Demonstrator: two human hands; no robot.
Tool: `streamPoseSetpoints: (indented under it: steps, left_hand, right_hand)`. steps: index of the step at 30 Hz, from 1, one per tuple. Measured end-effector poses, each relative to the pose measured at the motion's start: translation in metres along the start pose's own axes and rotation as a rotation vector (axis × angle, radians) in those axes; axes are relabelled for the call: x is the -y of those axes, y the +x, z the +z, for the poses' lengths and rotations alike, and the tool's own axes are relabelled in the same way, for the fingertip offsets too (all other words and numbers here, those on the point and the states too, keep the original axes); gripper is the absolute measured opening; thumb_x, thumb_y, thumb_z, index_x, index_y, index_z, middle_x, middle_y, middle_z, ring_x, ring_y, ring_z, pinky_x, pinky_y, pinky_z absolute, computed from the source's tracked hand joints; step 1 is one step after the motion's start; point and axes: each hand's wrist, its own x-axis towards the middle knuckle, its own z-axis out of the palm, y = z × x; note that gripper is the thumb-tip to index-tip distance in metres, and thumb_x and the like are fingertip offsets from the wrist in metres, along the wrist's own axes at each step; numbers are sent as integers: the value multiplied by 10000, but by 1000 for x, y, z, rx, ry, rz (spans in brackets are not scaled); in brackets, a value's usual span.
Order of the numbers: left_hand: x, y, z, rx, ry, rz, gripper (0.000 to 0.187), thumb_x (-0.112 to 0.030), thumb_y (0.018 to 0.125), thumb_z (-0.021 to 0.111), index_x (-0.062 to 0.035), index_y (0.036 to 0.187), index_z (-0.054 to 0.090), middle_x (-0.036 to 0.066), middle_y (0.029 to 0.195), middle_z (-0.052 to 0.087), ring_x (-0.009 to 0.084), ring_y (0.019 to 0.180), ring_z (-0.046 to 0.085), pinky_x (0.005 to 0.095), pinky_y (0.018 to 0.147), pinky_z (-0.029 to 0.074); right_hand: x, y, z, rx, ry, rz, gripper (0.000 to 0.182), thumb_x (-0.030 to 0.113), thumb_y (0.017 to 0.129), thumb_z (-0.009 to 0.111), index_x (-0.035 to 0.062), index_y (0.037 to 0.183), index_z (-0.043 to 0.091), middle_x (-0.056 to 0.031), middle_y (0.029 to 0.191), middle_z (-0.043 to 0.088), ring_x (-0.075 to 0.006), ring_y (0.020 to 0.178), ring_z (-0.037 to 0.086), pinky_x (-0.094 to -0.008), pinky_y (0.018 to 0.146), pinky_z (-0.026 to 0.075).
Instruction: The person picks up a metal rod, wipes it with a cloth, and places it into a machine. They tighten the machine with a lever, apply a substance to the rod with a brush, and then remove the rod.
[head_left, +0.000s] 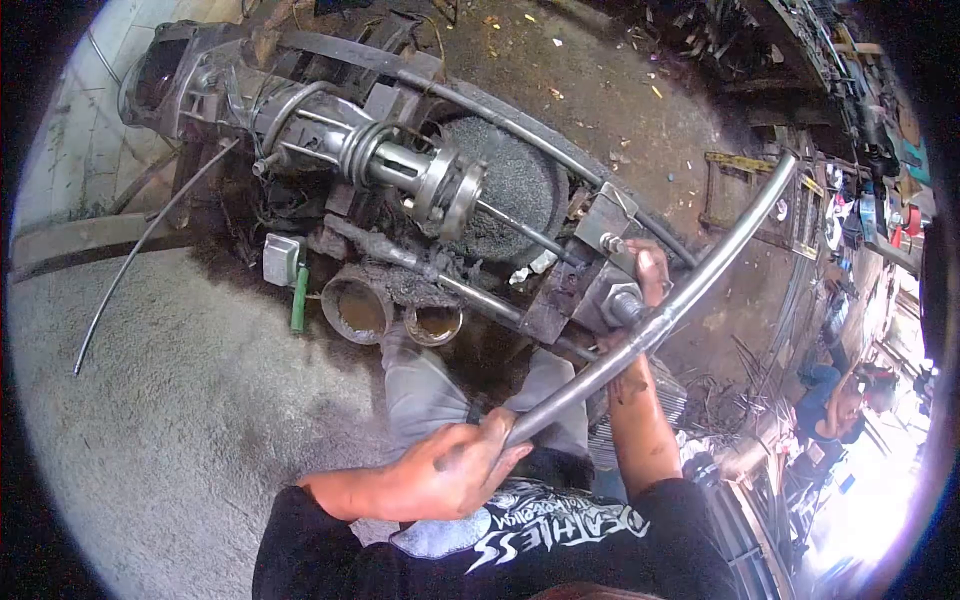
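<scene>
A long, slightly bent metal bar point(715, 262) slants across in front of me, with a hex-shaped metal fitting point(624, 302) at its middle against the machine's end block point(606, 222). My left hand point(462, 462) is closed round the bar's lower end. Beneath the bar's middle, my right hand point(648, 278) curls around beside the fitting, its fingers near a small bolt point(611, 243) on the block; the bar hides part of its grip. From the block, a thin steel rod point(525, 232) leads to the machine's round metal chuck point(445, 195).
A basin of grey metal chips point(515, 165) lies under the chuck. Two cups of brownish liquid point(357, 312) stand near my legs, by a green-handled switch box point(285, 262). A thin bent rod point(130, 262) sticks out left. Another person point(840, 405) sits at far right, near scrap metal.
</scene>
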Motion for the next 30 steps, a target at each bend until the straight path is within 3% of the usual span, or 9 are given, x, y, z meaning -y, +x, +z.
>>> streamPoseSetpoints:
  steps: [2, 4, 8, 9, 13, 18, 25, 28, 30]
  left_hand:
    - [9, -1, 8, -85, 116, 130, 524, -83, 797, 717, 200, 1138, 438, 137, 630, 511, 222, 505, 507, 327, 426, 397]
    - [9, -3, 8, -161, 230, 256, 511, -76, 802, 710, 187, 1141, 434, 138, 599, 502, 239, 475, 503, 344, 412, 396]
    - [4, -4, 7, -67, -24, 17, 469, -79, 824, 687, 165, 1131, 429, 152, 548, 489, 276, 423, 505, 360, 396, 396]
    - [3, -6, 12, -75, -89, -55, 453, -89, 836, 676, 155, 1128, 430, 151, 529, 483, 289, 415, 510, 368, 396, 399]
    - [-1, -6, 23, -83, -75, -44, 454, -130, 863, 652, 150, 1132, 418, 143, 508, 476, 304, 407, 515, 390, 391, 403]
    - [-14, 4, 6, 48, -151, -298, 379, -163, 896, 608, 81, 1104, 406, 174, 536, 503, 365, 455, 545, 430, 422, 421]
    - [-20, 7, 3, 56, -172, -346, 306, -167, 917, 571, 21, 1077, 390, 202, 565, 522, 422, 521, 565, 462, 456, 418]
    - [-22, 5, -1, 103, -122, -382, 407, -157, 902, 602, 91, 1173, 426, 176, 672, 529, 341, 567, 539, 410, 532, 440]
    - [-18, 9, -2, 60, -207, -355, 283, -165, 923, 558, 23, 1048, 387, 212, 574, 527, 423, 548, 575, 462, 476, 421]
  right_hand:
    - [-1, 2, 0, 7, 34, -2, 235, 267, 864, 574, 51, 951, 598, -10, 801, 564, -90, 702, 508, -228, 628, 418]
    - [1, 0, -1, 11, 77, 19, 223, 216, 895, 552, 20, 792, 579, -98, 948, 586, -160, 905, 540, -310, 877, 407]
    - [4, -3, 3, 28, 92, 17, 211, 212, 895, 549, 23, 807, 576, -90, 936, 581, -154, 891, 535, -313, 874, 409]
    - [18, -8, 10, 17, 78, 105, 210, 209, 894, 545, 21, 806, 575, -88, 934, 573, -158, 894, 532, -307, 883, 400]
    - [9, -4, 5, 34, -76, -13, 207, 208, 904, 523, 15, 841, 568, -82, 936, 560, -145, 884, 523, -296, 854, 414]
    - [12, -8, 11, 27, 115, 72, 184, 188, 912, 510, 17, 873, 567, -80, 941, 558, -145, 899, 514, -291, 868, 398]
    - [8, -4, 11, 43, 88, -4, 165, 165, 918, 530, 7, 910, 576, -80, 939, 572, -129, 848, 527, -282, 779, 435]
    - [13, -6, 12, 65, 68, -28, 160, 150, 913, 544, -4, 906, 583, -85, 924, 580, -125, 805, 536, -284, 739, 448]
    - [20, -8, 15, 73, 124, 23, 173, 159, 912, 547, -9, 897, 586, -86, 916, 582, -126, 822, 542, -282, 742, 446]
